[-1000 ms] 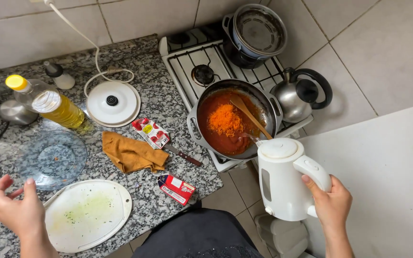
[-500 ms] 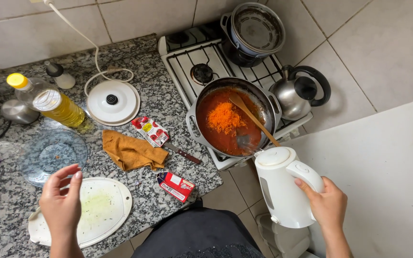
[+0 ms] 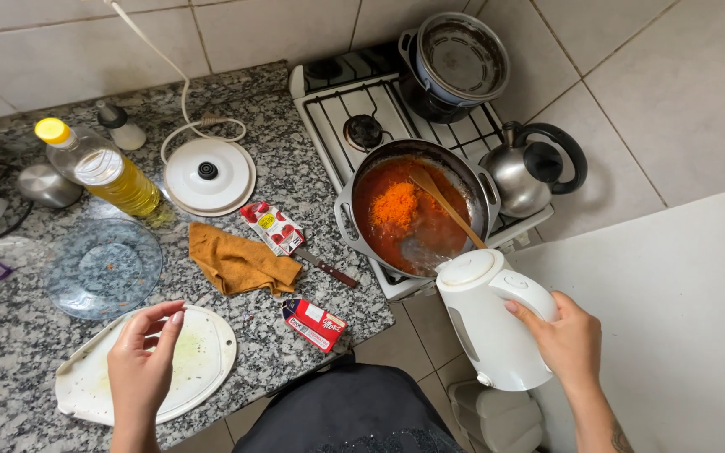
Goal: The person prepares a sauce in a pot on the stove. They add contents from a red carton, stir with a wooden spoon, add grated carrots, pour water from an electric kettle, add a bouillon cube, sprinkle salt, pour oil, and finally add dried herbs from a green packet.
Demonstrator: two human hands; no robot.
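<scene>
The right hand (image 3: 576, 340) grips the white electric kettle (image 3: 488, 323) by its handle just beside the pan of red sauce (image 3: 417, 210), the left hand (image 3: 140, 365) hovers open above the white cutting board (image 3: 140, 365) on the desk (image 3: 295, 168) — if the kettle tilts too fast, hot water could splash out of the pan.

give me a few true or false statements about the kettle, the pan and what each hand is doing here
1. The right hand grips the white electric kettle by its handle. True.
2. The left hand holds the knife. False: it hovers empty over the white cutting board.
3. A wooden spoon rests in the pan of red sauce. True.
4. The kettle's lid is open. False: it is closed.
5. The oil bottle stands on the stove. False: it is on the granite counter.
</scene>
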